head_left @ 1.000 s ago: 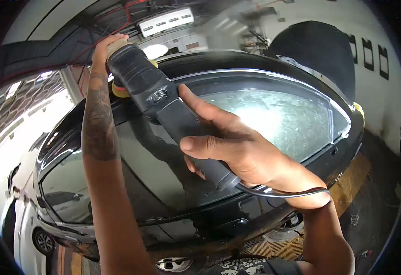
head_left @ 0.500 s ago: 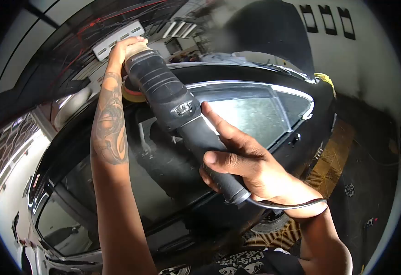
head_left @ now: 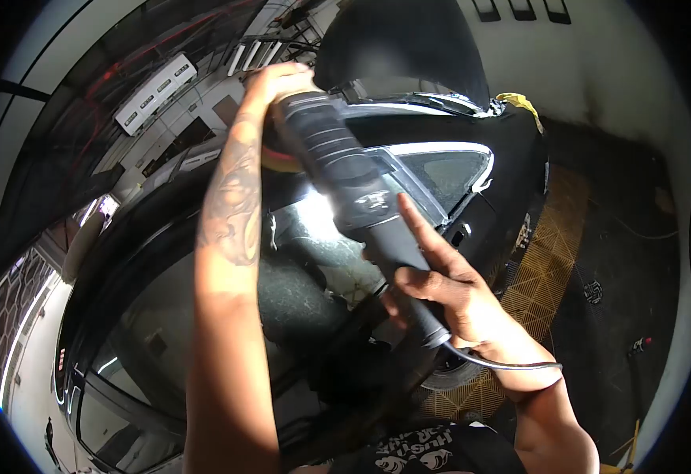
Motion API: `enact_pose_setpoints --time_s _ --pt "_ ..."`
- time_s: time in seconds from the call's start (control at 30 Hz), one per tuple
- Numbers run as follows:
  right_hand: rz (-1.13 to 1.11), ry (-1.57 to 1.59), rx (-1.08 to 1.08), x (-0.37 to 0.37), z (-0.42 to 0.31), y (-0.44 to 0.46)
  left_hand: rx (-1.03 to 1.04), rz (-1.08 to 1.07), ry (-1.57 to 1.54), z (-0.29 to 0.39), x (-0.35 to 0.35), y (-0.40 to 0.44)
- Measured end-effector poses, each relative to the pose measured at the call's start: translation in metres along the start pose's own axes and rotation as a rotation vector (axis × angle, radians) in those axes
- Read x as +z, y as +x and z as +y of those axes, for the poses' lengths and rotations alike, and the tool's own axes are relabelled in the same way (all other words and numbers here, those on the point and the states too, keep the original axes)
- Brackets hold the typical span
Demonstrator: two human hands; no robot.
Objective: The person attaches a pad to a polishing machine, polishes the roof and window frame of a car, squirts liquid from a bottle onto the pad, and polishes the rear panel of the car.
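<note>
A black power polisher [head_left: 345,174] is held in both hands above the roof edge of a black car [head_left: 511,150]. My left hand [head_left: 278,83] is closed over the tool's head at the far end. Around the rear grip, my right hand [head_left: 448,292] is wrapped, with its index finger stretched along the body. Partly hidden beneath the head, a yellow and red pad [head_left: 282,160] sits by the roof; whether it touches is unclear. A black cord [head_left: 503,366] runs from the grip across my right wrist.
The car's side windows [head_left: 444,178] lie below the tool. Yellow cloth or film [head_left: 522,103] hangs at the car's far right end. A raised black panel [head_left: 401,51] stands behind. Yellow-brown floor tiles [head_left: 555,237] border the car at right, and a small bottle [head_left: 640,345] lies farther right.
The view has turned and shifted toward the car's right end. Both hands and the polisher have moved right along the roof edge, still held the same way.
</note>
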State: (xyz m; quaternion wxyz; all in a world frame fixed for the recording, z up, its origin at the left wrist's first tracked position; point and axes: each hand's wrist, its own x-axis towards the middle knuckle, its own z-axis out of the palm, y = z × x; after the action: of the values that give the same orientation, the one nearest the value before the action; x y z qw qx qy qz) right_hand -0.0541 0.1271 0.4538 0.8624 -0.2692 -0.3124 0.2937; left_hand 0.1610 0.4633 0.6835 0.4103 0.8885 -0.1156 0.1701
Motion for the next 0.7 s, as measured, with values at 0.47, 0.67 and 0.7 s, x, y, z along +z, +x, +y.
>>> enact_pose_setpoints --time_s 0.47,0.67,0.7 --pt "-0.029 -0.191 -0.006 0.002 0.051 0.0 0.316 0.256 0.011 0.016 0.009 -0.044" --pt "-0.074 -0.397 -0.023 0.063 0.054 0.025 0.347 0.614 0.272 0.037 -0.101 -0.12" --pt "-0.1 -0.384 -0.028 0.074 0.058 0.031 0.353 0.649 0.28 0.044 -0.118 -0.14"
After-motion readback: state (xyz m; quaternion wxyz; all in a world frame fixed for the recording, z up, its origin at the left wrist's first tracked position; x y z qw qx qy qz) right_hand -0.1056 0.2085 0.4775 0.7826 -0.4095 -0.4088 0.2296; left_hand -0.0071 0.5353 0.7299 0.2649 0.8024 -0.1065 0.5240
